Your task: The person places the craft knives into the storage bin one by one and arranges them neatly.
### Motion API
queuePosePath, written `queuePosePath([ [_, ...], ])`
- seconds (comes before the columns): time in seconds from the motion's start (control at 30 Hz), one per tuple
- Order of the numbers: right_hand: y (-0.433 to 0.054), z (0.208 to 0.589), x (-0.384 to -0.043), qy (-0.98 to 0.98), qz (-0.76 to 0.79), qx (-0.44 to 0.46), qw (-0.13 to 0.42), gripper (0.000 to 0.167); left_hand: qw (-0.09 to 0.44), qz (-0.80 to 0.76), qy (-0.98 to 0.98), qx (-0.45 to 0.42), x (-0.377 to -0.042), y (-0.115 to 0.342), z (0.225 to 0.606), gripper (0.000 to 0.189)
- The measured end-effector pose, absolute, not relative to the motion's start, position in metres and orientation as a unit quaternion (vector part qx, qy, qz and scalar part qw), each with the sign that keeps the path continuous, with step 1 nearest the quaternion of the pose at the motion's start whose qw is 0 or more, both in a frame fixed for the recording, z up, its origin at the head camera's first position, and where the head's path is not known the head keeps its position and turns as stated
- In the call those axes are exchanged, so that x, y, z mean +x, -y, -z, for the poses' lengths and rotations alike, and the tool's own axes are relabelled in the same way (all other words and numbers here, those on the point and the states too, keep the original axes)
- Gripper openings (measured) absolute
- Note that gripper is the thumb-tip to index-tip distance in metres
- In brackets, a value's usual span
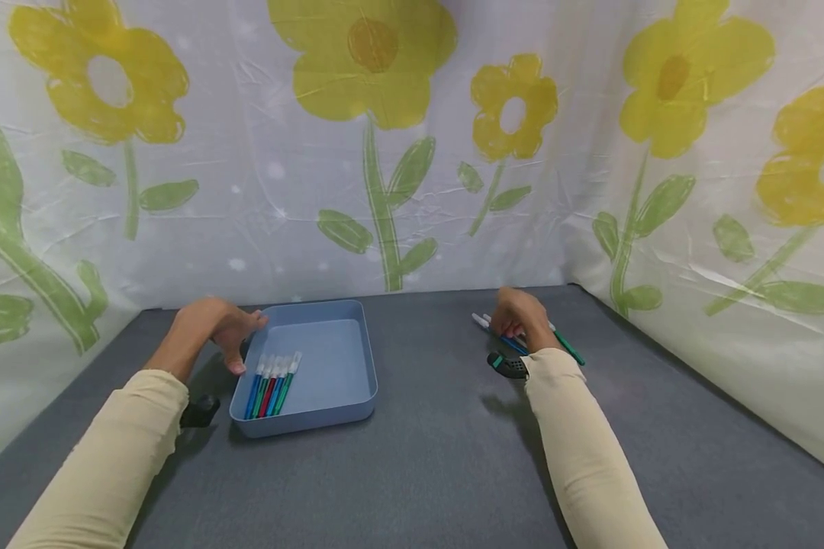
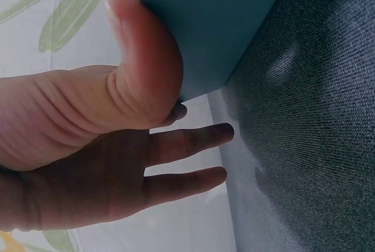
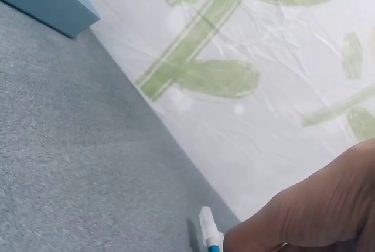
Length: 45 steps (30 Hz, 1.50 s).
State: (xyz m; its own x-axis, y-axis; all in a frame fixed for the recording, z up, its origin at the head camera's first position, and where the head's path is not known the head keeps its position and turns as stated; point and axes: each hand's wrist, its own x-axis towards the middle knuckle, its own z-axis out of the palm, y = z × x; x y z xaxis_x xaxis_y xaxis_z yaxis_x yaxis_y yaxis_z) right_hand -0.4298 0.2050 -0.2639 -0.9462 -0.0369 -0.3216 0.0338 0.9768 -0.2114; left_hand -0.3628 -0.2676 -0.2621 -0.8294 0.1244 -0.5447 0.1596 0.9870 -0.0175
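Observation:
A shallow blue tray [image 1: 336, 366] stands on the grey table at the left. My left hand [image 1: 223, 328] is at its far left corner. In the left wrist view the thumb [image 2: 143, 64] hooks over the tray wall [image 2: 205, 23], while two other fingers stretch out straight below the corner. Inside the tray, several markers [image 1: 271, 389] with white caps lie side by side along the left, their bodies blue, green and red. At the far right my right hand [image 1: 522, 313] bends down over loose markers, a blue one [image 1: 515, 345] and a green one [image 1: 568, 347]. Its fingertips' hold is hidden.
Grey cloth [image 1: 412, 473] covers the table. A white curtain with printed yellow flowers [image 1: 374, 46] hangs behind it and along the right side. On each wrist is a dark strapped device, such as the one on the right [image 1: 506, 365].

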Motion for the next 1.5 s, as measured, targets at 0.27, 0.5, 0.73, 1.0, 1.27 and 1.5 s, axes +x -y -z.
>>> queuePosePath([
  [0.27, -0.208, 0.258, -0.430, -0.982, 0.136, -0.019, 0.129, 0.011, 0.274, 0.039, -0.959, 0.068, -0.362, 0.267, 0.261, 0.133],
  [0.5, -0.205, 0.251, -0.433, -0.958, 0.247, -0.075, 0.128, 0.017, 0.276, 0.045, -0.957, 0.074, -0.361, 0.266, 0.261, 0.133],
  [0.73, -0.203, 0.249, -0.434, -0.911, 0.369, -0.104, 0.153, 0.023, 0.280, 0.038, -0.956, 0.072, -0.361, 0.265, 0.262, 0.133],
  [1.0, -0.197, 0.237, -0.430, -0.913, 0.369, -0.095, 0.147, 0.012, 0.274, 0.030, -0.959, 0.068, -0.361, 0.265, 0.261, 0.133],
  [1.27, -0.191, 0.231, -0.426, -0.911, 0.372, -0.094, 0.151, 0.013, 0.271, 0.021, -0.959, 0.075, -0.360, 0.267, 0.262, 0.133],
  [1.5, -0.178, 0.231, -0.423, -0.915, 0.364, -0.101, 0.140, 0.023, 0.279, 0.016, -0.958, 0.069, -0.362, 0.267, 0.262, 0.135],
])
